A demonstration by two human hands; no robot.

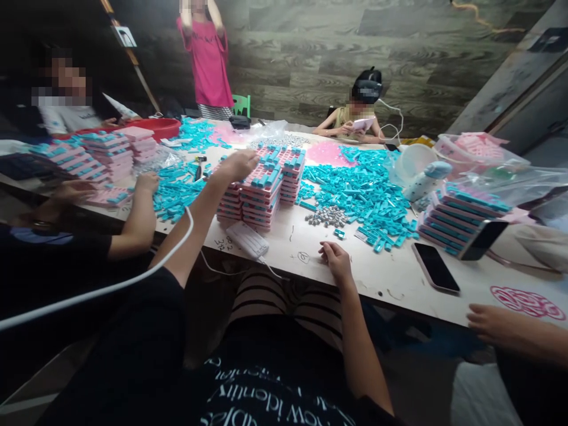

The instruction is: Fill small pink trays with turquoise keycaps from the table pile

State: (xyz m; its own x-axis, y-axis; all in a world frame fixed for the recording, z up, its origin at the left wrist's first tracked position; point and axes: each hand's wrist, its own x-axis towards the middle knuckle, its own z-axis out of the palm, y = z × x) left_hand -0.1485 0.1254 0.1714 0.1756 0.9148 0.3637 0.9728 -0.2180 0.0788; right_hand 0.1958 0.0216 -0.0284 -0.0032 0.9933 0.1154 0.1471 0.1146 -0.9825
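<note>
My left hand [242,165] is over the front stack of pink frames with blue pieces in them [261,204]. Its fingers are bent over the edge of a pink frame [260,176] at the top; the fingertips are partly hidden. My right hand [336,260] lies at the table's near edge with its fingers curled in, and nothing shows in them. Ahead of it is a small pile of grey metal parts [327,216], beside a big heap of loose blue plastic pieces [364,192]. A white power bank [248,239] with a cable lies before the stack.
Another heap of blue pieces [177,192] and more frame stacks [109,157] lie to the left, near a co-worker's hand [148,182]. A phone [435,267] and a tilted stack [457,219] are at right, with another person's hand [483,322]. A white cable [168,254] crosses my left arm.
</note>
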